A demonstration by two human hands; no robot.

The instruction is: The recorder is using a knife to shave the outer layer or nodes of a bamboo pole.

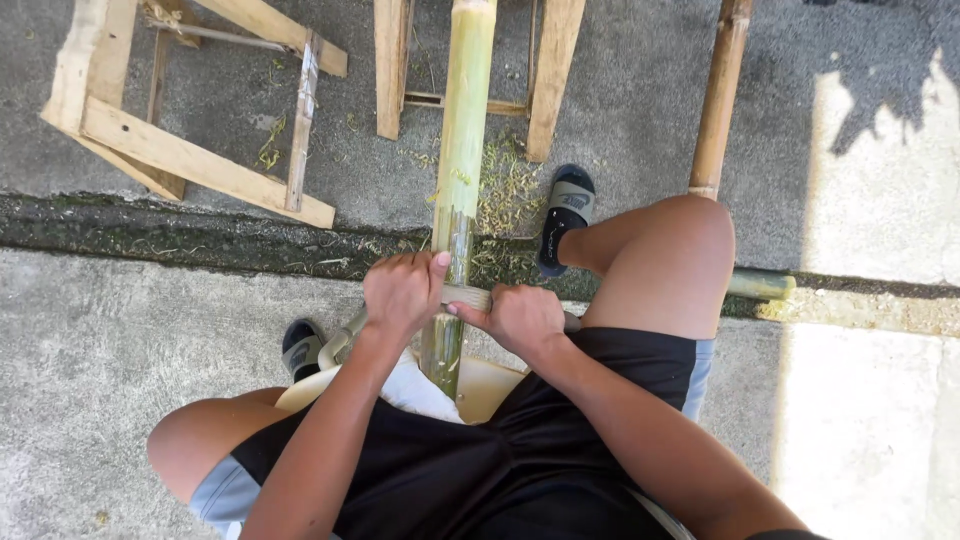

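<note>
While you sit astride the work, your left hand point(403, 292) is closed in a fist around one end of a short crosswise tool handle point(468, 296), thumb tip pressed against the side of the green bamboo pole point(462, 150). Your right hand point(520, 318) is wrapped shut on the other end of the same handle, index finger stretched toward the pole. Between your two fists the handle crosses the pole and touches it; what kind of blade it carries is probably hidden under your fingers, so I cannot tell.

From your grip the pole runs straight away from you to the top edge of the view, and its near end drops below your hands, down between your thighs onto a pale seat point(490, 385). Just beyond your knuckles the green skin is scraped to a shiny, paler strip. Shavings point(505, 185) lie on the concrete just past your right hand.

A sandalled foot point(566, 215) sits beyond your right fist, another point(302, 345) beside your left wrist. A brown bamboo pole point(718, 100) lies well outside your right knee. Wooden frames point(190, 160) stand farther off, past your left hand.
</note>
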